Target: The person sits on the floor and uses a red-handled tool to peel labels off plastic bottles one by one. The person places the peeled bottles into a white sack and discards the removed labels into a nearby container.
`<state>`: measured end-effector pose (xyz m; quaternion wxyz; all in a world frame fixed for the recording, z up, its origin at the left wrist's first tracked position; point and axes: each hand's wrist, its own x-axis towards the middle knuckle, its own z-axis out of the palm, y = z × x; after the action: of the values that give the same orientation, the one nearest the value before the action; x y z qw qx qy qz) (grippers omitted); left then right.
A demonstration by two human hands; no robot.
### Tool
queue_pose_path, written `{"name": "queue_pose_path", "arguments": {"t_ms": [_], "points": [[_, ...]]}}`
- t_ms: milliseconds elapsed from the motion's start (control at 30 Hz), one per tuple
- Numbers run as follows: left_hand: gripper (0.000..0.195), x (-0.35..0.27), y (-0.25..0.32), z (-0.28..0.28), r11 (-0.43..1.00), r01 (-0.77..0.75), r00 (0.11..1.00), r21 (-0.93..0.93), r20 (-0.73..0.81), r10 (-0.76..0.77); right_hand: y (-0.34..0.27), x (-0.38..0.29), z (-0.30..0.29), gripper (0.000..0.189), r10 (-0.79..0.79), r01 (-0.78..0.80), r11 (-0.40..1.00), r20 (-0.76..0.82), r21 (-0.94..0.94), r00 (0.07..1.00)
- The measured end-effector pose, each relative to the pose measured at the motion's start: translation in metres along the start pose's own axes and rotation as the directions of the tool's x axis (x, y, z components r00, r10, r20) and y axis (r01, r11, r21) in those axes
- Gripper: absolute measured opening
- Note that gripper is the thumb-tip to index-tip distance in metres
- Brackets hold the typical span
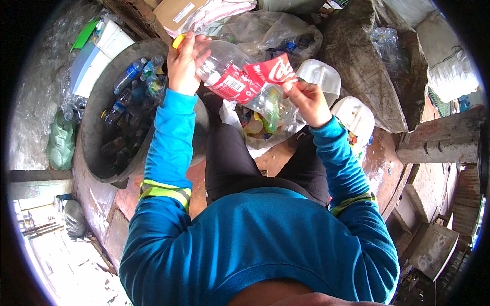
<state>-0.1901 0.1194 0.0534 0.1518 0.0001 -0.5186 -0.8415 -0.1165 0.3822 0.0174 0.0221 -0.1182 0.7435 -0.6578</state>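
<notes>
A large clear plastic Coca-Cola bottle (226, 57) lies tilted across the air in front of me, its yellow cap (178, 41) at the upper left. My left hand (186, 61) grips it around the neck. Between the thumb and fingers of my right hand (308, 100) is the loose end of the red label (270, 70), partly peeled away. The rest of the label still wraps the bottle's middle. Below the bottle, between my knees, an open sack (264, 145) holds colourful caps and plastic scraps.
A dark round tub (90, 145) of plastic bottles stands at left. Two white plastic containers (319, 76) are beyond my right hand. A bag of bottles (264, 30) lies ahead, a large woven sack (356, 65) to its right. A wooden beam (440, 137) juts in at right.
</notes>
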Motion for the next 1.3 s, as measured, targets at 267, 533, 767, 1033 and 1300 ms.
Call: {"name": "queue_pose_path", "arguments": {"t_ms": [267,533,767,1033,1300], "points": [[0.029,0.015,0.027,-0.067,0.943,-0.138,0.949,0.302,-0.233,0.213,0.114,0.028,-0.042,0.038,0.398,-0.399,0.917,-0.067,0.001,0.915],[0.031,-0.013,0.03,-0.096,0.947,-0.203,0.898,0.25,-0.338,0.282,0.314,0.046,0.034,0.078,0.672,-0.641,0.618,-0.118,-0.455,0.731],[0.026,-0.001,-0.003,-0.1,0.985,-0.17,0.857,0.039,-0.487,0.167,0.253,0.041,0.08,0.024,0.31,-0.116,0.718,-0.166,0.686,0.936],[0.017,0.016,-0.046,-0.052,0.926,-0.068,0.928,-0.371,-0.365,-0.078,0.11,0.057,0.113,0.051,0.195,-0.185,0.326,0.126,0.927,0.973],[0.012,0.036,-0.037,-0.087,0.933,-0.353,0.848,-0.068,-0.444,0.288,0.115,0.026,0.093,0.016,0.305,-0.376,0.497,0.248,0.782,0.92]]}}
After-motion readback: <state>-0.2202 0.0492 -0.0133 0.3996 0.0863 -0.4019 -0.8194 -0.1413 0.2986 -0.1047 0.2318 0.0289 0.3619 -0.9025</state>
